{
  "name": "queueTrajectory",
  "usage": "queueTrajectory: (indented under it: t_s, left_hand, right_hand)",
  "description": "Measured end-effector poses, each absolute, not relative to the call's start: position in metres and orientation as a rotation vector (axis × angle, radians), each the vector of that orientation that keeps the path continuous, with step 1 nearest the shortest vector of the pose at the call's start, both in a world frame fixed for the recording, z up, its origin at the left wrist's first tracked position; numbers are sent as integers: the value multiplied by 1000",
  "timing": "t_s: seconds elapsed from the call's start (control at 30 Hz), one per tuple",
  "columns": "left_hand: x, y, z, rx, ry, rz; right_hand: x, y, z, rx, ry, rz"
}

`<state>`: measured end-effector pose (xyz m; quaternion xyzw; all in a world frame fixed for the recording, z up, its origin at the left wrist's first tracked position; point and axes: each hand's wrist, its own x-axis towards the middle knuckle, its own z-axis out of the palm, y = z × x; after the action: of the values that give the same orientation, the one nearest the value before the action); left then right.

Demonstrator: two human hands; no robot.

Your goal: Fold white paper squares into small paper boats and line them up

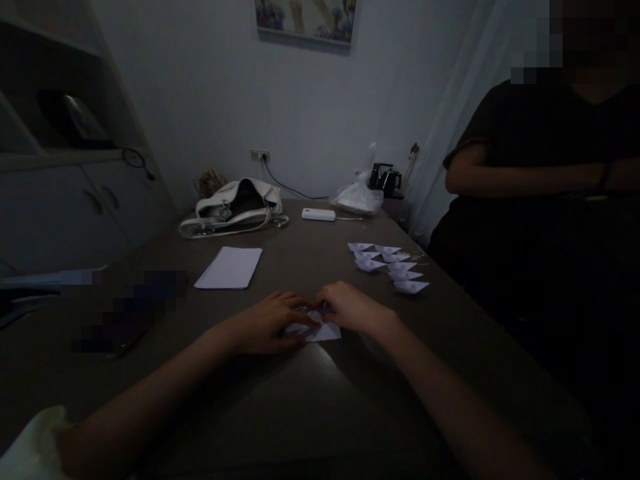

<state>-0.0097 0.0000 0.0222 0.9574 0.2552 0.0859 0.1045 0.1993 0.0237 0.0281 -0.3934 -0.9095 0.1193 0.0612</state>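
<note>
A partly folded sheet of white paper (327,331) lies on the table in front of me. My left hand (273,323) rests over its left side, fingers stretched out and pressing it down. At the paper's upper right edge, my right hand (349,305) has its fingers bent together, pinching a fold; the exact grip is partly hidden. Beyond my right hand stand several folded paper boats (411,287) in two loose rows. A stack of white paper sheets (230,268) lies flat beyond my left hand.
On the brown table (300,413), a white handbag (240,207), a white power bank (319,215) and a clear plastic bag (357,197) sit at the far end. Black kettles (387,179) stand behind. A person in dark clothing (530,147) stands at the right edge.
</note>
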Motion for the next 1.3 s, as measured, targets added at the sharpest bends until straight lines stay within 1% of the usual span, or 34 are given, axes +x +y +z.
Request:
queueTrajectory:
  t_s: [0.3,0.47,0.53,0.6,0.67,0.7,0.8,1.17,1.23,1.3]
  left_hand:
    - [-6,-2,25,2809,791,261]
    - [-2,3,11,2760,897,369]
    - [-2,8,5,2772,895,408]
    - [-3,11,0,2763,905,408]
    - [-3,12,-3,2774,938,402]
    - [-3,12,-3,2783,960,403]
    - [-1,9,-4,2807,999,421]
    - [-1,8,-5,2826,956,384]
    - [-1,7,-5,2824,955,394]
    - [-1,7,-4,2826,961,404]
  right_hand:
    - [200,24,28,-1198,-2703,459]
    - [201,24,33,-1179,-2689,542]
    - [203,26,37,-1226,-2579,588]
    - [208,29,44,-1445,-2339,472]
    - [213,32,52,-1763,-2069,222]
    - [216,33,56,-1886,-1995,151]
    - [222,37,61,-2098,-1920,73]
    - [229,42,53,-2173,-1972,37]
    - [227,41,51,-2118,-1979,10]
    - [221,39,47,-1941,-2047,38]
